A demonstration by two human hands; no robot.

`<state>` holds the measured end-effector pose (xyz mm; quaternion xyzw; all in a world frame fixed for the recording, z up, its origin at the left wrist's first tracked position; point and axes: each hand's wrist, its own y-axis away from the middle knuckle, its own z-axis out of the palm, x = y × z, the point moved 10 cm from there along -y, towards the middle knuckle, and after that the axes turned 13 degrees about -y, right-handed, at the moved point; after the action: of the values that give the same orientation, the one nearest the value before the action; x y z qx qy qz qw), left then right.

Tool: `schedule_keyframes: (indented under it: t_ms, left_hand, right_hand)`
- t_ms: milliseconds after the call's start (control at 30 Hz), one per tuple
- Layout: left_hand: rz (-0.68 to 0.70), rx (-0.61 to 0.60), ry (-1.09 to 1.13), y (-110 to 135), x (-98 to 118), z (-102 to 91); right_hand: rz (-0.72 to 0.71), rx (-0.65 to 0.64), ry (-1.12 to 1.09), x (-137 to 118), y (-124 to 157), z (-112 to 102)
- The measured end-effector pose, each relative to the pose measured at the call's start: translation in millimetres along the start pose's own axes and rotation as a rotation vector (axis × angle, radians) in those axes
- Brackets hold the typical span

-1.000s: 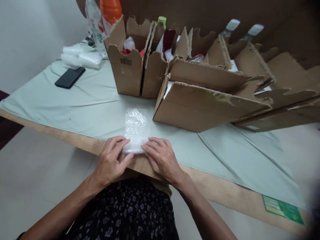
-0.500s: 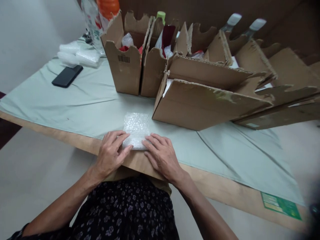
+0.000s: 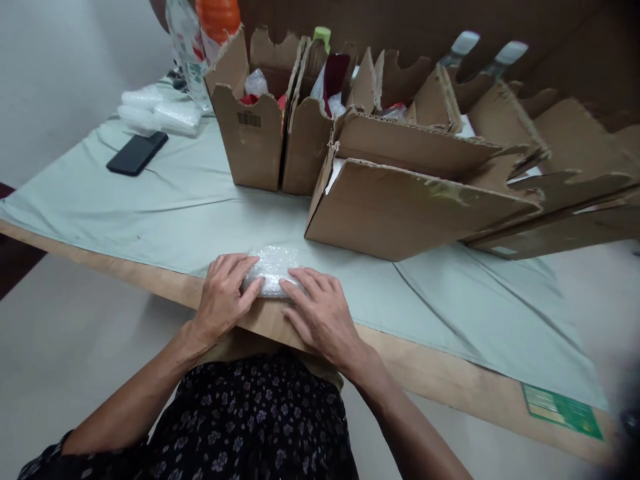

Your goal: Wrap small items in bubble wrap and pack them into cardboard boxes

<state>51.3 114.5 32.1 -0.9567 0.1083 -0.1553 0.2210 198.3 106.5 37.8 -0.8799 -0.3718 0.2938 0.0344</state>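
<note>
Two sets of fingers (image 3: 242,265), bent and parted, touch the bubble wrap (image 3: 274,259), the left hand (image 3: 223,290) at its left end and the right hand (image 3: 325,310) at its right; I cannot tell whether they grip it. It lies on a green cloth (image 3: 190,213) at the tabletop's (image 3: 425,370) near edge. Farther out, open cardboard boxes (image 3: 415,210) stand behind it, with a black phone (image 3: 137,153) toward the left edge.
</note>
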Motion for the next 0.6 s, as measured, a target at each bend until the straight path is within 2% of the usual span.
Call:
schedule_keyframes:
  t_ms: [100,167,233,300,367,433,600]
  left_hand:
    - [-0.147,0.044,0.105,8,-12,-10.7]
    - [-0.34,0.035,0.267,23,-26,-15.9]
    - [-0.561,-0.048,0.506,42,-36,-7.4]
    - [-0.72,-0.168,0.805,56,-31,11.5]
    - [-0.766,-0.27,1.088,58,-13,29.4]
    - [-0.767,-0.308,1.276,53,2,40.1]
    - [-0.709,-0.357,1.413,39,27,47.9]
  right_hand:
    - [0.026,-0.015,-0.024,9,-11,6]
    - [0.094,0.059,-0.125,19,-13,-2]
    - [0.182,0.138,-0.263,27,-8,-10]
    - [0.242,0.177,-0.403,28,-1,-14]
    - [0.259,0.15,-0.527,22,6,-12]
    - [0.26,0.121,-0.6,16,12,-9]
    - [0.355,0.217,-0.71,32,35,-17]
